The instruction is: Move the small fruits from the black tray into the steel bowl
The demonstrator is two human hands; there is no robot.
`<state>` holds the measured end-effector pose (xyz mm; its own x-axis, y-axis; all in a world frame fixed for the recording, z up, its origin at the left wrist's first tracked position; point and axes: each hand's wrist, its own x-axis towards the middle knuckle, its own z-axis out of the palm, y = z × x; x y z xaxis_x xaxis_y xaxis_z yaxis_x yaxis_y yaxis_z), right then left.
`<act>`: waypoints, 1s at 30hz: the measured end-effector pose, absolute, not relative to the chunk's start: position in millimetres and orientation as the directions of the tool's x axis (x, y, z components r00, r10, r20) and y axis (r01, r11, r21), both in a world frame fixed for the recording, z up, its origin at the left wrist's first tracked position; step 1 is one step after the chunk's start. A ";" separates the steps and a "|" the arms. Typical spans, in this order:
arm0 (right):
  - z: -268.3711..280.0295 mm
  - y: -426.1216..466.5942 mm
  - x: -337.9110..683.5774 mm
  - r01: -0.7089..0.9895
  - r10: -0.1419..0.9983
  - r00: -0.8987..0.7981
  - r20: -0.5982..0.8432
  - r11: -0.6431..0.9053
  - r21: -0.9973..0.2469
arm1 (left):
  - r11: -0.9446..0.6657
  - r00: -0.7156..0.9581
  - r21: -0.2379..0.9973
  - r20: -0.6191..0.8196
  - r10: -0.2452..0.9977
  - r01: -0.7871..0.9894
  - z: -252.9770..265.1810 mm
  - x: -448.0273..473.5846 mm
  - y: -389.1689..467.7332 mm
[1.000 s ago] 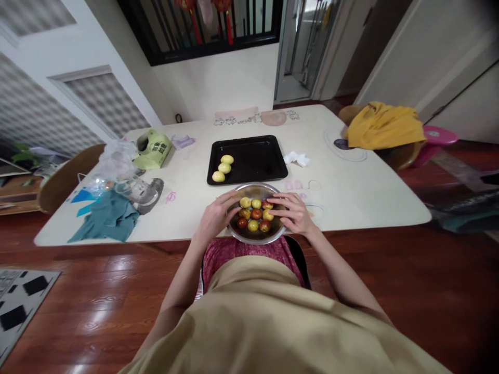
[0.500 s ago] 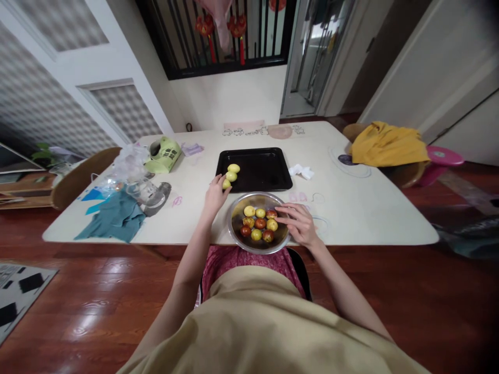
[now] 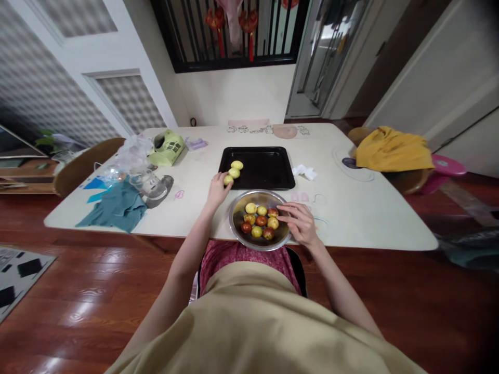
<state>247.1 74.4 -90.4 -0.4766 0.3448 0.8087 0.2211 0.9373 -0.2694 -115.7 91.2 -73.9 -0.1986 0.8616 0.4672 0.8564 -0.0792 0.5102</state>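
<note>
Clearly, the table's (image 3: 351, 213) left end is the crowded one: a teal cloth (image 3: 121, 206) at the near left corner, a plastic bag (image 3: 134, 151) and a green bag (image 3: 167, 147) towards the far left. A white tissue (image 3: 305, 172) lies just beside the black tray's (image 3: 268, 166) right edge. The metal bowl (image 3: 236, 222), at the table's near edge, stands between the person and the tray. Three yellow fruits (image 3: 237, 164) line the tray's left edge; nine fruits (image 3: 261, 221) sit in the bowl, five yellowish, four reddish. The left hand's (image 3: 219, 192) fingertips touch the nearest tray fruit; whether they pinch it, I cannot tell. The right hand (image 3: 301, 222) rests, fingers spread, at the bowl's right rim.
</note>
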 end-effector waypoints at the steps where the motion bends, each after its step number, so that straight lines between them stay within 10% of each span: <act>1: -90.3 74.3 246.9 0.217 0.342 -0.474 0.811 0.938 -0.269 | -0.088 -0.197 0.512 0.477 0.857 0.855 -73.9 -115.1 90.7; 19: -87.7 72.4 245.1 0.214 0.318 -0.452 0.834 0.946 -0.245 | -0.117 -0.267 0.540 0.580 0.770 0.833 -56.4 -103.1 55.8; 30: -86.0 71.9 244.1 0.181 0.280 -0.454 0.846 0.959 -0.220 | -0.335 -0.295 0.784 0.535 0.792 0.522 -37.4 -59.7 9.1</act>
<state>244.1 71.9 -86.0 -0.4541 0.2798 0.8459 0.1805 0.9586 -0.2202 -59.7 9.1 -37.4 -0.2948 0.7917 0.5351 0.5221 -0.3355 0.7841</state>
